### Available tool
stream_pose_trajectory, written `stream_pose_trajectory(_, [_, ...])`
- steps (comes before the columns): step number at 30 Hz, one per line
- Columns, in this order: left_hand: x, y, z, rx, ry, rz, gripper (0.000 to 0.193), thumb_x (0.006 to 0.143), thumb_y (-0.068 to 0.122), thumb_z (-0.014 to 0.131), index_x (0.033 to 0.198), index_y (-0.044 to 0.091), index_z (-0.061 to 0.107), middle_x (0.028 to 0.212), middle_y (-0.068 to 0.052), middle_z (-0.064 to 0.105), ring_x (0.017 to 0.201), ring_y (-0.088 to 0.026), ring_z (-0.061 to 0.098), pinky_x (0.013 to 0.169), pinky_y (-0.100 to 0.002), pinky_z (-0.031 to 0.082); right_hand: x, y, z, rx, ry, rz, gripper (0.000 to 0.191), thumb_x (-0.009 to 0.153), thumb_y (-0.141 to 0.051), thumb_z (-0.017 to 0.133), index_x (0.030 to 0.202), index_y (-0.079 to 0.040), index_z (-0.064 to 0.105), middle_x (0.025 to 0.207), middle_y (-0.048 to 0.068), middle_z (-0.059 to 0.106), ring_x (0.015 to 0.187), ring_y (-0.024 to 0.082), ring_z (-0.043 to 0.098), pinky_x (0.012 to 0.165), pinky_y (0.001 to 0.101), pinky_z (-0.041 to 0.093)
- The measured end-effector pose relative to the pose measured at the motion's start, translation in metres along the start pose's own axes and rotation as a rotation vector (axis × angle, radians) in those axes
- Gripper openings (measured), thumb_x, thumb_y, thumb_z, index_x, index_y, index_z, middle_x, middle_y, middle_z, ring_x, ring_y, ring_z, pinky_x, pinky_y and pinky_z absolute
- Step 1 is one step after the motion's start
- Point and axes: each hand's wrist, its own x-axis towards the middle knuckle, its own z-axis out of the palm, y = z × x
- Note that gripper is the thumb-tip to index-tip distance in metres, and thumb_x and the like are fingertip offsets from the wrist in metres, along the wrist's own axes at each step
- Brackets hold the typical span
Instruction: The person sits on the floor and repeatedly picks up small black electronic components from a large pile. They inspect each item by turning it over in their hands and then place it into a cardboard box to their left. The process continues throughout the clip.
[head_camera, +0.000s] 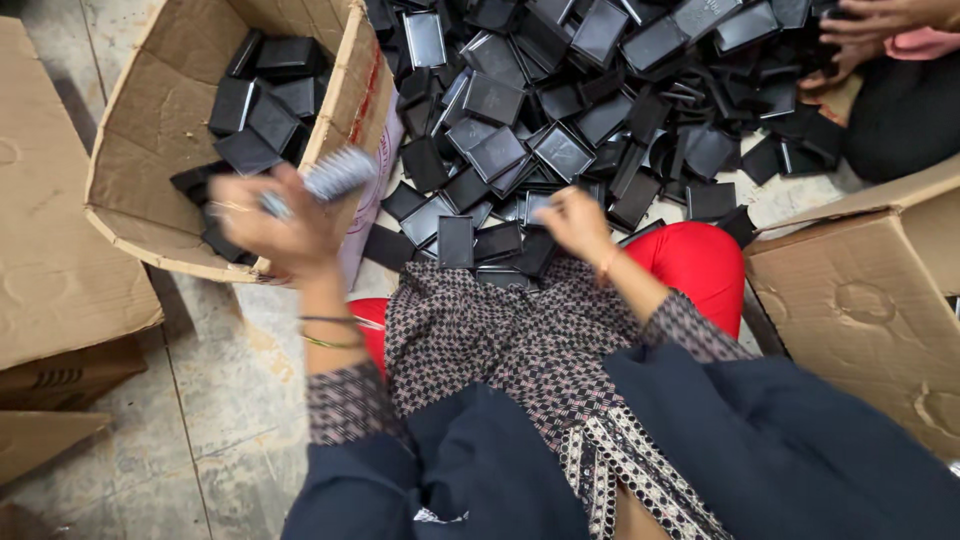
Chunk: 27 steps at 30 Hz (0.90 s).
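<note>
Heaped across the upper middle of the frame, a pile (600, 110) of flat black trays, near edge touching the right hand (573, 222), fingers curled down on a tray there, grip unclear. At upper left, an open box (130, 150) holding more black trays (262, 105). At right edge, another box (870, 300). Over the left box's rim, left hand (268, 218) blurred, closed round a pale brush (335, 176).
</note>
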Motion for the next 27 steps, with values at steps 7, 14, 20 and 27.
stream_pose_trajectory(7, [-0.088,0.004,0.043,-0.284,-0.226,-0.207,0.082,0.095,0.039,0.08,0.15,-0.004,0.037,0.153,-0.023,0.044,0.148,-0.036,0.041,0.128,-0.048,0.03,0.01,0.036,0.009,-0.088,-0.036,0.262,0.036,0.088,-0.038,0.071,0.098,-0.003,0.072,0.095,0.022,0.075,0.089,0.036,0.073,0.081,0.0438,0.057])
stream_pose_trajectory(14, [-0.242,-0.007,0.083,-1.211,-0.455,-1.356,0.063,0.097,0.03,0.077,0.142,0.015,0.036,0.125,-0.017,0.056,0.113,-0.033,0.057,0.101,-0.049,0.046,-0.013,-0.074,0.024,0.329,-0.461,-0.32,0.022,0.091,-0.026,0.074,0.097,-0.005,0.073,0.09,0.011,0.073,0.085,0.022,0.071,0.078,0.0369,0.055])
stream_pose_trajectory(20, [-0.191,-0.077,0.061,-1.354,-0.25,-1.688,0.029,0.082,0.017,0.06,0.11,0.021,0.055,0.109,-0.016,0.068,0.103,-0.037,0.067,0.088,-0.057,0.055,0.079,-0.034,0.052,-0.639,0.148,-0.492,0.038,0.065,-0.027,0.08,0.096,-0.008,0.069,0.099,0.012,0.066,0.096,0.032,0.064,0.08,0.0473,0.047])
stream_pose_trajectory(27, [-0.22,-0.085,0.037,-1.219,-0.424,-1.455,0.036,0.075,-0.003,0.054,0.107,0.011,0.06,0.108,-0.013,0.07,0.102,-0.033,0.07,0.084,-0.052,0.059,0.062,-0.017,0.003,-0.009,0.108,-0.503,0.044,0.089,-0.01,0.072,0.128,0.002,0.055,0.118,0.02,0.064,0.105,0.038,0.064,0.09,0.0442,0.051])
